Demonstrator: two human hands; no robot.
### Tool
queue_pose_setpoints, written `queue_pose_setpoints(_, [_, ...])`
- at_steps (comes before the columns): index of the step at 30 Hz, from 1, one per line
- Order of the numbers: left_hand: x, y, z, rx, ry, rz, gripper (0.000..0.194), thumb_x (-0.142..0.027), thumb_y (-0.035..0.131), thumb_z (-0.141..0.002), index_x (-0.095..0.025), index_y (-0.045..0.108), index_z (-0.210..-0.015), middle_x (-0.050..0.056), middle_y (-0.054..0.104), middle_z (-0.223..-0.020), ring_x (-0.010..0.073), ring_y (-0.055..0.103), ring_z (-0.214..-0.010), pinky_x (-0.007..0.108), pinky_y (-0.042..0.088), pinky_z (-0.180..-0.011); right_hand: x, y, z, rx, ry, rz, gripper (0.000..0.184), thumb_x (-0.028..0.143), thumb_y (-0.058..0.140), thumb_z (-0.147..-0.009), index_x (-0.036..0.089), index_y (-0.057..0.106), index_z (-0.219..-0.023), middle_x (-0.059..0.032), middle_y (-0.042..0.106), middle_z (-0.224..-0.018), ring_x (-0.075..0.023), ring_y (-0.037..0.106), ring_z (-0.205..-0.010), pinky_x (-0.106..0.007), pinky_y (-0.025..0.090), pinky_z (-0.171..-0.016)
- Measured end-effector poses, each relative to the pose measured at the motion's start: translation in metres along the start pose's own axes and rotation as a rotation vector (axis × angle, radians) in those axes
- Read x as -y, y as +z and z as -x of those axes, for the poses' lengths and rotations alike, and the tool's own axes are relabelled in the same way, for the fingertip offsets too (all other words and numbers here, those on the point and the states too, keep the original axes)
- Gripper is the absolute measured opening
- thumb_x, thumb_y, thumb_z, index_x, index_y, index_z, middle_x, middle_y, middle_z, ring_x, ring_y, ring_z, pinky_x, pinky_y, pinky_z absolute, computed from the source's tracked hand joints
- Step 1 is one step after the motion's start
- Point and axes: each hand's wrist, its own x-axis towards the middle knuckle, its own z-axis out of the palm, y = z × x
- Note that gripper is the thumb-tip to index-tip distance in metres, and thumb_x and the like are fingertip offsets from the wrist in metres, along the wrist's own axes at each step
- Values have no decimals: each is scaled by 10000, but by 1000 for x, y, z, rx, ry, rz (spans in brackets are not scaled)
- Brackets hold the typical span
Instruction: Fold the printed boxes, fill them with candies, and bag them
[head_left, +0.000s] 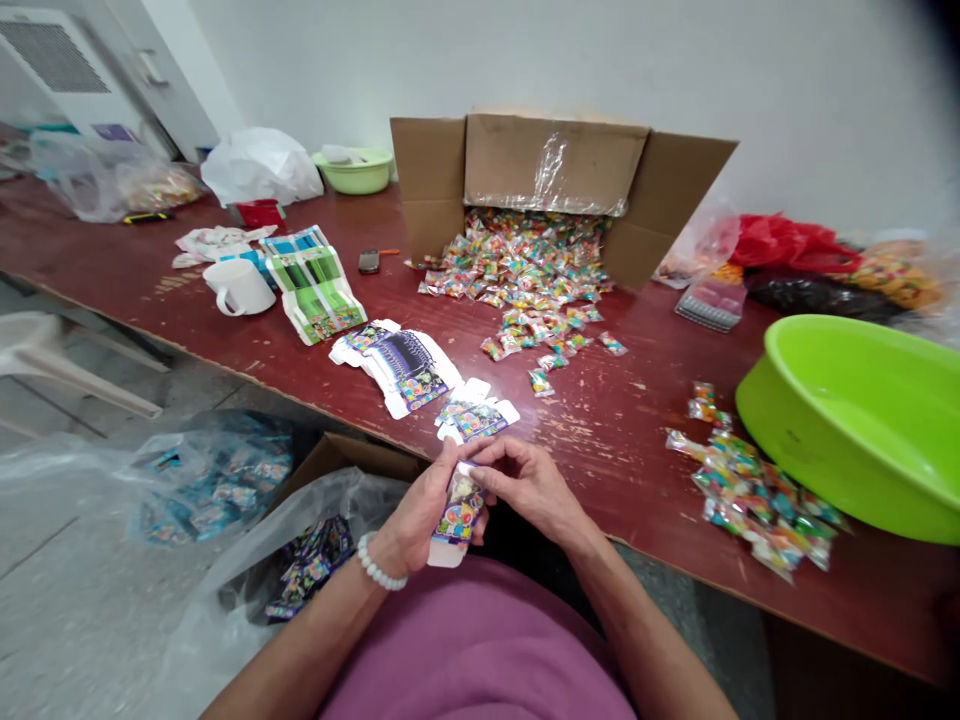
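Note:
Between my hands is a small purple printed candy box (459, 512), its white bottom flap hanging open toward me. My left hand (421, 510), with a pale bead bracelet at the wrist, is closed around its left side. The fingers of my right hand (529, 485) pinch the upper right edge of the box. Just beyond them, flat unfolded cartons (480, 418) lie at the table edge. A fanned stack of purple cartons (409, 368) is to their left. Wrapped candies (525, 265) spill from a tipped cardboard box (555, 165) at the back.
On the right stand a green basin (847, 450) and a pile of wrapped candies (765, 500). Green cartons (315, 290) and a white mug (238, 287) are on the left. Below the table edge, a plastic-lined container holds purple boxes (311, 570); a white stool (67, 365) stands left.

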Motion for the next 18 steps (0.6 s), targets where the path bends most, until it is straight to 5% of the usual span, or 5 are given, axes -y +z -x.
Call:
queue_pose_setpoints(8, [2,2,0,32,99,-109,816,-775,356,-856,-253,400,-1482,36,665,-752,138,612,-443,219,459,-387,11,2,-6,-59,76,-149,283,402,749,-762,165,616,-686,-50,724,-909,-62,521,-406,-222,419,-392])
queue_pose_setpoints(14, [1,6,0,-26,91,-121,798,-768,379,-854,-240,444,-1449,13,646,-674,154,613,-420,245,482,-386,12,0,4,26,-29,22,250,415,658,-867,185,651,-770,-19,667,-805,-92,552,-523,-251,483,-537])
queue_pose_setpoints(18, [3,6,-6,-123,99,-118,685,-710,457,-867,-237,515,-1359,-9,636,-649,143,592,-389,241,482,-376,2,3,6,10,-178,217,195,383,601,-916,214,688,-875,-50,674,-1002,-141,640,-749,-270,521,-686])
